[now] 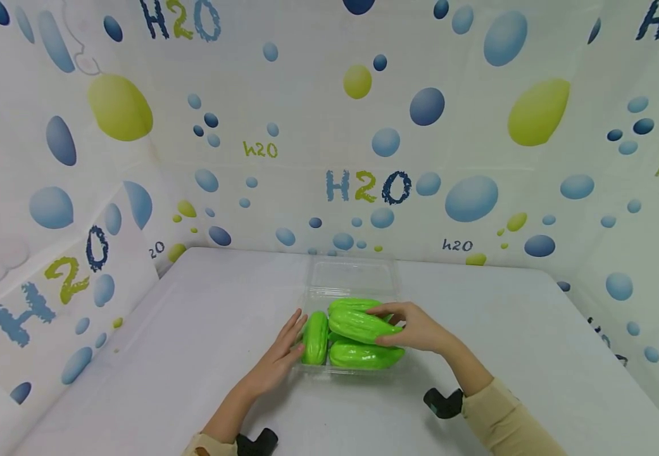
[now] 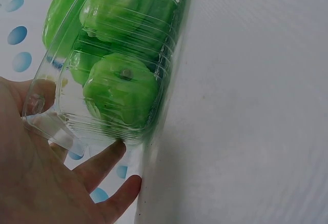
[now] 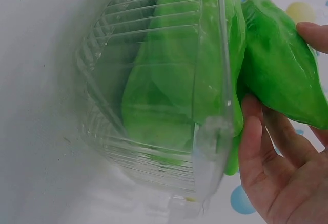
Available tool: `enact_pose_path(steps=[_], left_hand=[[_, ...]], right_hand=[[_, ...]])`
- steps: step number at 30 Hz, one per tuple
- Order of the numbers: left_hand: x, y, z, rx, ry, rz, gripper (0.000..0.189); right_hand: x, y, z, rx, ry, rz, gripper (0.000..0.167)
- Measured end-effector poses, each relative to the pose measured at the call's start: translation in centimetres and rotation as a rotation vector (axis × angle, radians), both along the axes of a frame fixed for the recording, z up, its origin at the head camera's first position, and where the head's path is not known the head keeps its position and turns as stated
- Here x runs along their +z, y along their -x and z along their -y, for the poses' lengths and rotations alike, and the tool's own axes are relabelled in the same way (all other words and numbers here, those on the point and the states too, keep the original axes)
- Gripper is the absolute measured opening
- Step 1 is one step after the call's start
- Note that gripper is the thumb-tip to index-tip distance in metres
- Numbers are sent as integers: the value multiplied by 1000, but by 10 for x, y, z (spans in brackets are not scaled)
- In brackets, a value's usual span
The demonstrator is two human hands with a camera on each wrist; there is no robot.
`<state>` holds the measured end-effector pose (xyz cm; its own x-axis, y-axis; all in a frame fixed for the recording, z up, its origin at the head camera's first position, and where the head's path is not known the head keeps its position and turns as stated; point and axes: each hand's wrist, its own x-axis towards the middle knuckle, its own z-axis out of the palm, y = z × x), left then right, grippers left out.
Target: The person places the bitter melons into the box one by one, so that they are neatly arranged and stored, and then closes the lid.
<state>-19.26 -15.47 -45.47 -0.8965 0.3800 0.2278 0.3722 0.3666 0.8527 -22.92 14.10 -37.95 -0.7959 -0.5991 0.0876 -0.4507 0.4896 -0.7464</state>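
A clear plastic clamshell box (image 1: pixel 352 371) holds several glossy green, lobed, tapered vegetables; their exact kind cannot be told. One vegetable (image 1: pixel 316 339) lies lengthwise along the left side and another (image 1: pixel 366 354) crosswise at the front. My right hand (image 1: pixel 414 326) grips the top vegetable (image 1: pixel 357 325) near its narrow end, thumb on one side and fingers on the other. In the right wrist view that vegetable (image 3: pixel 282 60) sits above the box rim. My left hand (image 1: pixel 276 361) rests at the box's left wall with fairly straight fingers, its thumb by the rim in the left wrist view.
The transparent lid (image 1: pixel 353 275) stands open behind the box, toward the back of the white table (image 1: pixel 215 304). A curtain (image 1: pixel 306 114) printed with bubbles and H2O lettering surrounds the table at the back and sides. Black wrist devices (image 1: pixel 443 403) hang under both forearms.
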Motion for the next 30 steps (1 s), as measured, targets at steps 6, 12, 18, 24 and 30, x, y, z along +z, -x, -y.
enact_pose_path(steps=[6, 12, 18, 24, 30], left_hand=[[-1, 1, 1, -4, 1, 7, 52], [-1, 3, 2, -3, 6, 10, 53], [-1, 2, 3, -5, 1, 16, 53], [-2, 2, 3, -7, 1, 17, 53], [-1, 1, 4, -11, -2, 5, 53]], right_hand=[[-1, 1, 0, -12, -2, -6, 49], [-2, 1, 0, -30, 21, 8, 49], [-3, 0, 1, -43, 51, 14, 47], [-6, 0, -1, -47, 72, 14, 47], [-10, -1, -3, -60, 77, -15, 49]])
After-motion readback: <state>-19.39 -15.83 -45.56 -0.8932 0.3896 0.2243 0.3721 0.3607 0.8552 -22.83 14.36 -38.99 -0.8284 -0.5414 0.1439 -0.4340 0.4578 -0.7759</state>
